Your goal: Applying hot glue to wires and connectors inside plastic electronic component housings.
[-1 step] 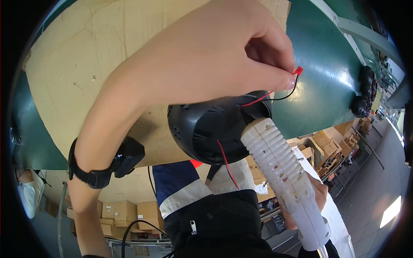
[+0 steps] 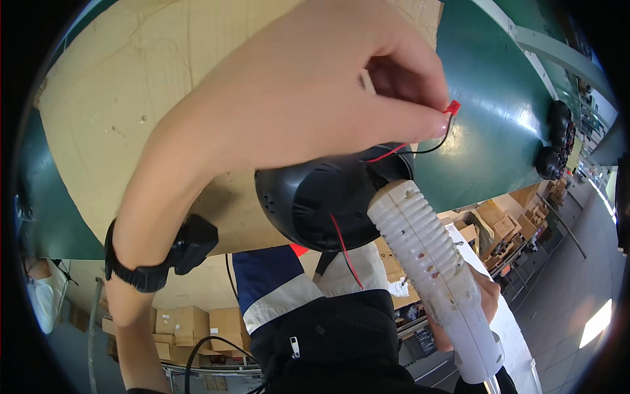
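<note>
My left hand (image 2: 335,98) reaches across the cardboard, thumb and finger pinching a small red connector (image 2: 453,108) with a red and a black wire. The wires run down to a round black plastic shell (image 2: 308,197) at the cardboard's near edge, partly hidden beneath my hand. Another red wire (image 2: 346,253) hangs from the shell's near side. My right hand (image 2: 484,292), mostly hidden, grips a white ribbed glue gun (image 2: 426,262) from below. Its front end is at the right side of the shell; the tip is out of sight.
A cardboard sheet (image 2: 98,118) covers much of the green table (image 2: 485,157). Dark rounded parts (image 2: 556,138) lie at the table's right end. Cardboard boxes (image 2: 190,325) stand on shelving below, and more boxes (image 2: 502,226) are at right. A black cable (image 2: 203,341) loops at lower left.
My left hand has shifted very slightly, with its wrist tilting a little and the pinched connector moving marginally left and up. The glue gun and shell look unmoved.
</note>
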A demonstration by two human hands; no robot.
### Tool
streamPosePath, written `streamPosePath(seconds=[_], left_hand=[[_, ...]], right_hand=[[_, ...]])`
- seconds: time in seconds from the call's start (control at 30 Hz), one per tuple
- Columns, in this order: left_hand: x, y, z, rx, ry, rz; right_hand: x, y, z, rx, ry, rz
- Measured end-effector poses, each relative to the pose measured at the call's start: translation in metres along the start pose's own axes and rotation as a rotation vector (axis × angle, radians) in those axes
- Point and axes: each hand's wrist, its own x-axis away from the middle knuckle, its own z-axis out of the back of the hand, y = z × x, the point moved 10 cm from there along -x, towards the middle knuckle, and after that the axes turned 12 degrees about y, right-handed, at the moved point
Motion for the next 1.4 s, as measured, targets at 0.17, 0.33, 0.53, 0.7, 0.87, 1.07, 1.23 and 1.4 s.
streamPosePath(seconds=[0.17, 0.33, 0.53, 0.7, 0.87, 1.07, 1.23, 1.4], left_hand=[[0.033, 0.015, 0.021, -0.23, -0.021, -0.103], [0.076, 0.029, 0.025, -0.227, 0.101, -0.245], [0.1, 0.029, 0.008, -0.385, 0.146, -0.303], [0.099, 0.032, 0.007, -0.408, 0.149, -0.333], [0.093, 0.035, 0.015, -0.351, 0.184, -0.358], [0.094, 0.031, 0.03, -0.318, 0.372, -0.273], [0.114, 0.043, 0.012, -0.48, 0.258, -0.344], [0.131, 0.039, -0.026, -0.688, 0.196, -0.386]], right_hand=[[-0.003, 0.002, 0.001, -0.196, 0.007, 0.037], [-0.006, 0.001, 0.001, -0.216, -0.007, 0.065], [-0.011, -0.007, 0.002, -0.286, 0.008, 0.079], [-0.009, -0.008, 0.002, -0.148, 0.003, 0.057], [-0.002, -0.002, 0.002, -0.092, -0.031, 0.015], [0.002, 0.0, -0.001, -0.17, -0.055, 0.106], [0.006, 0.004, 0.001, -0.174, -0.056, 0.082], [0.005, 0.003, 0.006, -0.135, -0.074, 0.085]])
